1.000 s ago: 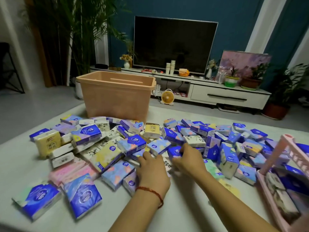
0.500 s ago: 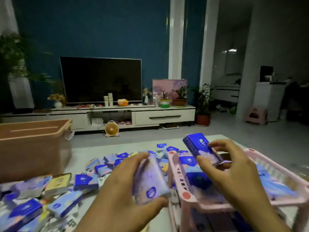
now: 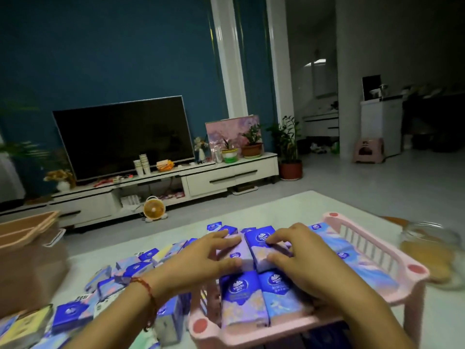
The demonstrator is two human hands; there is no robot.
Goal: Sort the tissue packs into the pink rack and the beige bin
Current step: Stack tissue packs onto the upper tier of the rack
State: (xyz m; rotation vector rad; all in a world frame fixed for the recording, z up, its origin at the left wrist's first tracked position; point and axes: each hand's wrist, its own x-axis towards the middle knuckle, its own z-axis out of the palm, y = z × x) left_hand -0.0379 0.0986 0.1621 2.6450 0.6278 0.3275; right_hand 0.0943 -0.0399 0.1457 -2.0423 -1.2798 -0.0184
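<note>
Two blue-and-lilac plastic-wrapped tissue packs (image 3: 239,298) lie flat side by side at the near end of the top tier of the pink slatted plastic rack (image 3: 412,270), touching along their long edges. Just behind them, the left hand (image 3: 198,260), with a red string bracelet (image 3: 147,289) on its wrist, pinches a pale lilac tissue pack (image 3: 236,253) between thumb and curled fingers, over the same tier. The right hand (image 3: 304,265) grips a dark blue-topped tissue pack (image 3: 260,244) the same way, thumb on the near edge and fingers over the far one. The two held packs are pressed against each other; whether they rest on the tier I cannot tell. More light blue packs (image 3: 357,263) fill the tier's right side. Left of the rack, a heap of loose tissue packs (image 3: 136,268) in blue, lilac and yellow wrappers is spread on the white tabletop (image 3: 276,205). The beige rectangular plastic bin (image 3: 27,248) stands at the far left, well apart from both hands. A clear glass bowl (image 3: 427,245) sits to the right of the rack. Beyond the table, a small orange fan (image 3: 154,209) stands on the floor before a low white cabinet (image 3: 226,177) carrying a dark flat television (image 3: 123,139)
</note>
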